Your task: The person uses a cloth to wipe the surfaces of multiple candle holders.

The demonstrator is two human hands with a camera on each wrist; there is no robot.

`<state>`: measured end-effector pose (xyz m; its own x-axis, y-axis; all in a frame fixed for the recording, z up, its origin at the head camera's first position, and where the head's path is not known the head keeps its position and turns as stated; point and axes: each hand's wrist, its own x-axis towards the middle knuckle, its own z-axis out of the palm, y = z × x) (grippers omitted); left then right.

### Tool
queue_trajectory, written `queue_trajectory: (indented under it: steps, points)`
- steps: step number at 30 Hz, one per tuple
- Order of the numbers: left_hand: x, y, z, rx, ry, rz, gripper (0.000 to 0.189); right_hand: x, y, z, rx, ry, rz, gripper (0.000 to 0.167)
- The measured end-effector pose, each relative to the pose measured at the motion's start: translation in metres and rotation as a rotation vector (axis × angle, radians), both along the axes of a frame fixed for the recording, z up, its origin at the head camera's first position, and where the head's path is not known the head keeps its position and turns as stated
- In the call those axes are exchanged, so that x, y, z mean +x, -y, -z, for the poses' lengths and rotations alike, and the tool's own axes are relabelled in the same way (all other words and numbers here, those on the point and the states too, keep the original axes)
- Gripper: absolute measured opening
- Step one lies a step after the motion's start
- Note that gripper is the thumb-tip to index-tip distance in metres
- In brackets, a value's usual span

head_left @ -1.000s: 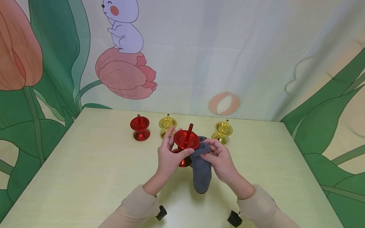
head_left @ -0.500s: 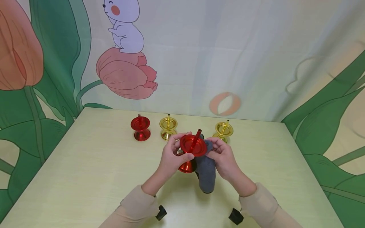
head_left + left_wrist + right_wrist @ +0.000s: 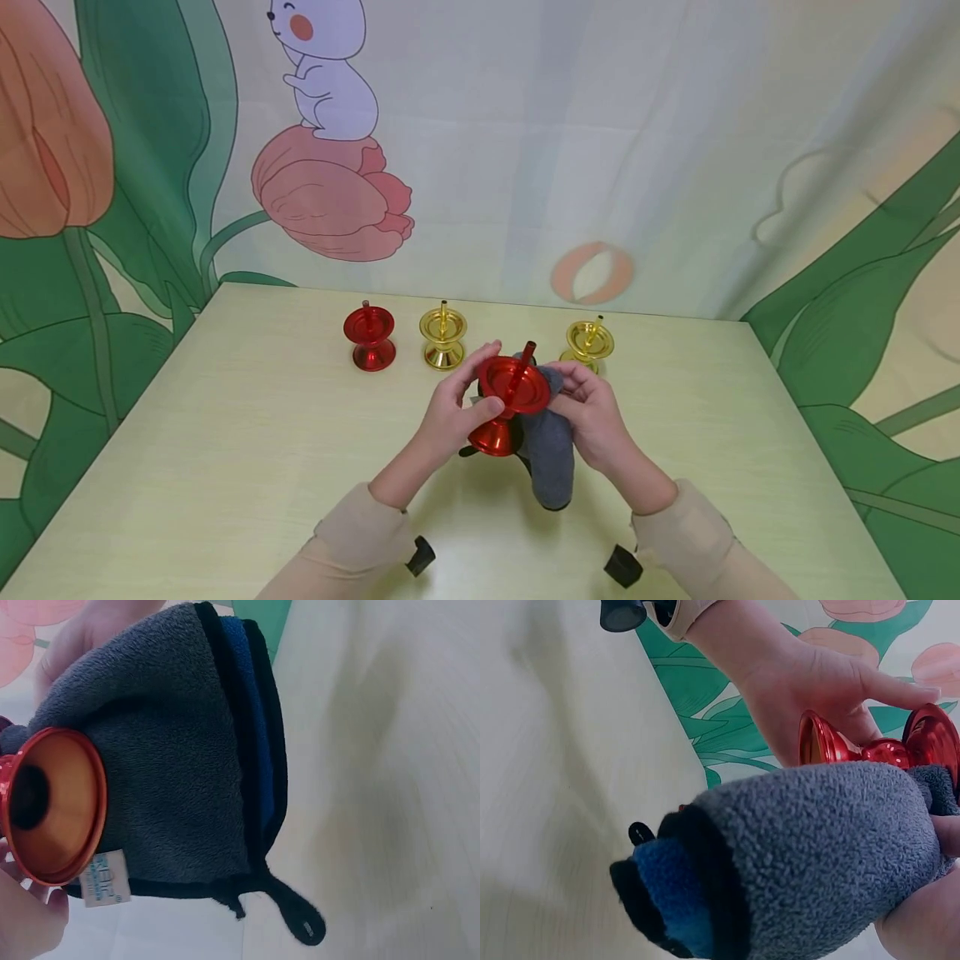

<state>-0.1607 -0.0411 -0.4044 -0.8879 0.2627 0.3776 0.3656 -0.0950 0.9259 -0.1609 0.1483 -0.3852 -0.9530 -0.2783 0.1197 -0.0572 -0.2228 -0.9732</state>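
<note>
My left hand holds a shiny red candle holder above the table, its upright stem leaning right. The thumb lies at the near side of the dish, the fingers at the far side. My right hand pinches a grey cloth against the dish's right side; the cloth hangs down past the base. In the left wrist view, the cloth shows a blue inner layer, black edging, a small label and a hanging loop. The holder's flared base faces that camera, hollow underneath.
Along the back of the pale table stand another red candle holder and two gold ones, one gold holder left of centre and one gold holder behind my right hand. A printed curtain hangs behind the table.
Both hands, with the red candle holder and the cloth, have shifted right and slightly nearer. The left gold holder now shows fully, and the cloth's dark edge appears left of the red base.
</note>
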Motion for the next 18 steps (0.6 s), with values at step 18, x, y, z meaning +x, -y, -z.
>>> queue_trajectory:
  steps: [18]
  points:
    - [-0.009, 0.011, -0.007, -0.136, 0.158, 0.049, 0.058, -0.002, -0.01, 0.001, 0.018, 0.019, -0.002, 0.035]
